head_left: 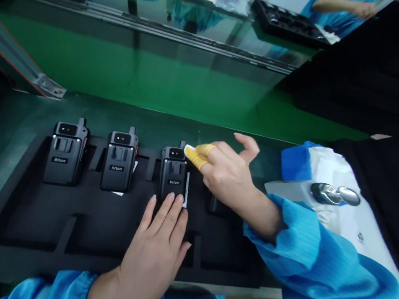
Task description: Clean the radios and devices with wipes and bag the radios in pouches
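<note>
Fingers stretched, my left hand [156,249] lies flat with its fingertips on the lower end of a black handheld radio [174,170] marked "Riton". At that radio's upper right corner, beside its short antenna, are the yellow-covered fingers of my right hand [227,173]. They are pressed together, with a small white patch at the tip whose nature I cannot make out; another finger sticks up. Two similar radios, one at far left [64,153] and one beside it [119,160], rest back side up in the black foam tray [103,265]. Under my right wrist a further dark device [215,205] is mostly hidden.
A green panel [150,74] stands behind the tray, with a glass shelf above it. At right are a blue and white box [295,161], white material and a shiny metal object [325,193]. Across the bench, another black tray [289,24] lies near another person's arm [340,4].
</note>
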A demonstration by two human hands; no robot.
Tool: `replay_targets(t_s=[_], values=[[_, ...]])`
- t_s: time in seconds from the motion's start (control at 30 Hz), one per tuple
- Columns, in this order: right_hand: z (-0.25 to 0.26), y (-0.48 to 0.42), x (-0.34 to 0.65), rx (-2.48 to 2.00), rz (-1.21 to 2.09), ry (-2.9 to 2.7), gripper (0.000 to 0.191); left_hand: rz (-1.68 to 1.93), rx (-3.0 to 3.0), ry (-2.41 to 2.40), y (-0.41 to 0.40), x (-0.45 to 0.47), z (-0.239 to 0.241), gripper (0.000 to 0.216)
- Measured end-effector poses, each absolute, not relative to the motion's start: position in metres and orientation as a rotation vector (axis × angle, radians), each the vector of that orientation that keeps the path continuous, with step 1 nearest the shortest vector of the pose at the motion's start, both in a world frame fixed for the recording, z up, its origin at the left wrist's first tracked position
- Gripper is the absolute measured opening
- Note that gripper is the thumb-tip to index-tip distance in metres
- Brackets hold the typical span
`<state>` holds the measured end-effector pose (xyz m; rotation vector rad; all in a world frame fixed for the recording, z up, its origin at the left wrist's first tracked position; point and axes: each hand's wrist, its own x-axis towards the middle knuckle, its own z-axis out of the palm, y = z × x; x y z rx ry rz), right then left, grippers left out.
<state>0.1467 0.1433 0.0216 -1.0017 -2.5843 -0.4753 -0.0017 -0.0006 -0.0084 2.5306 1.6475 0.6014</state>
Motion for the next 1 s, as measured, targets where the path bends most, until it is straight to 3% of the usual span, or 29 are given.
replay_targets(t_s=[0.23, 0.47, 0.77, 1.0], values=[[0.020, 0.138, 0.115, -0.890, -0.512, -2.570, 0.028, 0.601, 2.553, 1.643, 0.000, -0.003, -0.007, 0.036], [0.012, 0.139, 0.143, -1.068, -0.613, -2.468, 0.034, 0.598, 2.574, 1.627, 0.001, -0.005, -0.006, 0.034], [0.017, 0.138, 0.109, -1.014, -0.481, -2.524, 0.028, 0.618, 2.588, 1.616, 0.001, -0.004, -0.008, 0.036], [0.016, 0.137, 0.148, -1.229, -0.611, -2.446, 0.035, 0.614, 2.529, 1.587, 0.001, -0.005, -0.008, 0.035]])
